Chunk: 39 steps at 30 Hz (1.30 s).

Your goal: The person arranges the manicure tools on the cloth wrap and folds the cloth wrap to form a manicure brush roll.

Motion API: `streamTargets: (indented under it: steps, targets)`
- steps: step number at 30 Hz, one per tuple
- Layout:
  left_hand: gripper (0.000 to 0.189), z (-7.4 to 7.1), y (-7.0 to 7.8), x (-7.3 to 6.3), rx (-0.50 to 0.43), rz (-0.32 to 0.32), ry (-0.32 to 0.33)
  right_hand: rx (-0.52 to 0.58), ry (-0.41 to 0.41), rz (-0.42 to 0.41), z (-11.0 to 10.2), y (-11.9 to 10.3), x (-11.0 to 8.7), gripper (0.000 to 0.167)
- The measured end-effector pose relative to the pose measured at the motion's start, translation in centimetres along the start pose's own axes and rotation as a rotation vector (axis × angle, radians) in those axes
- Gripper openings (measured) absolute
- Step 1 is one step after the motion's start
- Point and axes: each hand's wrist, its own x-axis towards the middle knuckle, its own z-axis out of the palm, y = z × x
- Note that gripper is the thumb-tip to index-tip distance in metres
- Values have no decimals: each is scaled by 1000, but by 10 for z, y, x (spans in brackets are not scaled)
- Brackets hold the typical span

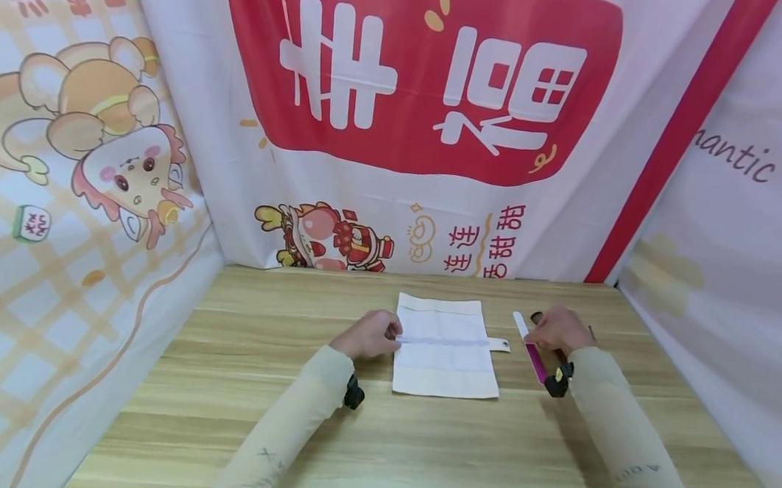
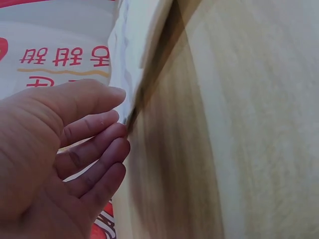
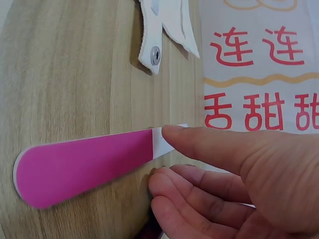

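Note:
A white cloth pouch [image 1: 442, 370] lies unfolded on the wooden table, its strap [image 1: 499, 344] with a metal snap [image 3: 155, 56] pointing right. At the pouch's left edge, my left hand [image 1: 368, 335] pinches the cloth between thumb and fingertips. Right of the strap, my right hand [image 1: 560, 329] holds a flat pink-and-white stick with rounded ends [image 3: 84, 167]. The thumb lies over its white part, with the fingers curled below. Beneath that hand is a dark object [image 1: 536, 317], mostly hidden, so its kind is unclear.
The wooden table [image 1: 428, 448] extends toward me and to both sides. Printed cloth curtains [image 1: 373, 164] stand behind it and along the left and right. Each wrist wears a small black camera [image 1: 354, 392].

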Motion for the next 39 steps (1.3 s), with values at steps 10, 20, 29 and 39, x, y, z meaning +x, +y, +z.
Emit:
streamTargets:
  steps: [10,20,29,39]
  targets:
    - [11,2,1,2,36,-15,9,3,-5,55,0,-8,7,29]
    - [11,-1,2,4,58,-42,-8,6,-20,-21,0,-12,7,21]
    - [9,-1,3,7,88,-36,-6,115,-73,-20,-2,-11,12,20]
    - [5,0,4,8,103,-51,-27,72,-104,-55,-12,-29,6,29]
